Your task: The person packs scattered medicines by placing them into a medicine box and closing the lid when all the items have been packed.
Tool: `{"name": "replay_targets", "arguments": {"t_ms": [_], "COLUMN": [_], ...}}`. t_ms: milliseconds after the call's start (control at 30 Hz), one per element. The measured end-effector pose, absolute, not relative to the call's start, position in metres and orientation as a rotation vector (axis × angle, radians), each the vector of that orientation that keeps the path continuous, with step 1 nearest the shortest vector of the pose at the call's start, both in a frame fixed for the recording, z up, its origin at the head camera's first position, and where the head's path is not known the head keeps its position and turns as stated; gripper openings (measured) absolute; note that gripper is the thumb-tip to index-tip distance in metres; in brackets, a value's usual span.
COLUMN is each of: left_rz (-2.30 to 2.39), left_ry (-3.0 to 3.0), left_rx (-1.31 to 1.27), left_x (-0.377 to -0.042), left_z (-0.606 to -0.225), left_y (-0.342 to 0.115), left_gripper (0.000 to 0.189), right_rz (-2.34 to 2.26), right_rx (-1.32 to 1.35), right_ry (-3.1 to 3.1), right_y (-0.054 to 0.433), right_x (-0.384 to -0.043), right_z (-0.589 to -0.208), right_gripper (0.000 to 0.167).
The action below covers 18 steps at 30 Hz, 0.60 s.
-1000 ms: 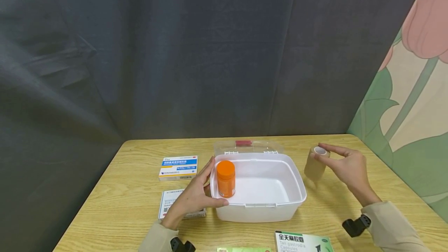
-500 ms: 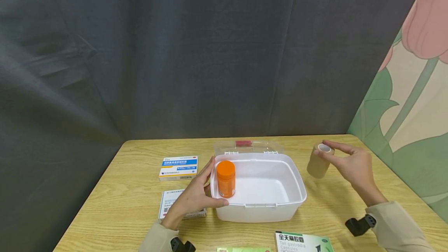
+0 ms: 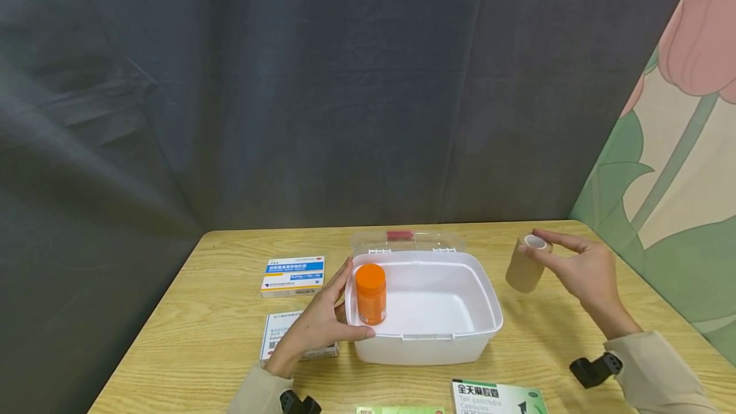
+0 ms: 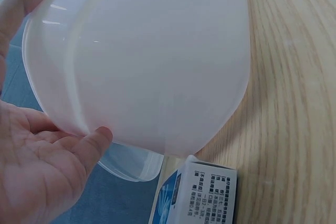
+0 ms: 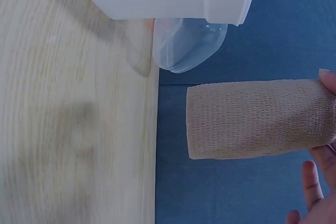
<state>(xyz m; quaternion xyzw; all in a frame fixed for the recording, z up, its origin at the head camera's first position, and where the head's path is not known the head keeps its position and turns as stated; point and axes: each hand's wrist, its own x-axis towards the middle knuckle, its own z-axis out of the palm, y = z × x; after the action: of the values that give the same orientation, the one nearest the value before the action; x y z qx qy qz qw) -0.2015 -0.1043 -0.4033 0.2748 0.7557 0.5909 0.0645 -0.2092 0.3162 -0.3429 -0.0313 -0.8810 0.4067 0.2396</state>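
In the head view a white plastic box stands mid-table, its clear lid folded open behind it. My left hand grips the box's left end, thumb at the near rim and fingers along the far side; the left wrist view shows fingertips against the outer wall. Inside the box, at the left, an orange bottle stands upright. To the right of the box, my right hand pinches a tan elastic bandage roll by its top end. The roll hangs slightly tilted above the tabletop, its white core facing up.
Left of the box lie a blue-and-white medicine carton and another white carton, partly behind my left hand. Along the near edge are a green-and-white capsule carton and a light green carton. A dark curtain hangs behind the table.
My right hand has moved slightly right and away with the bandage roll, which now hangs more clearly above the table. The left hand, box and bottle have stayed put.
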Motion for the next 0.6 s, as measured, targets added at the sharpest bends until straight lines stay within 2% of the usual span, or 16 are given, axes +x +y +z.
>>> {"name": "replay_targets", "arguments": {"t_ms": [600], "left_rz": [1.784], "left_ry": [2.268], "left_rx": [0.829], "left_x": [-0.202], "left_z": [-0.403], "left_y": [-0.105], "left_gripper": [0.116], "right_rz": [1.122], "right_rx": [-0.108], "right_ry": [-2.37], "right_y": [0.312], "right_x": [-0.203], "right_z": [-0.323], "right_gripper": [0.049]}}
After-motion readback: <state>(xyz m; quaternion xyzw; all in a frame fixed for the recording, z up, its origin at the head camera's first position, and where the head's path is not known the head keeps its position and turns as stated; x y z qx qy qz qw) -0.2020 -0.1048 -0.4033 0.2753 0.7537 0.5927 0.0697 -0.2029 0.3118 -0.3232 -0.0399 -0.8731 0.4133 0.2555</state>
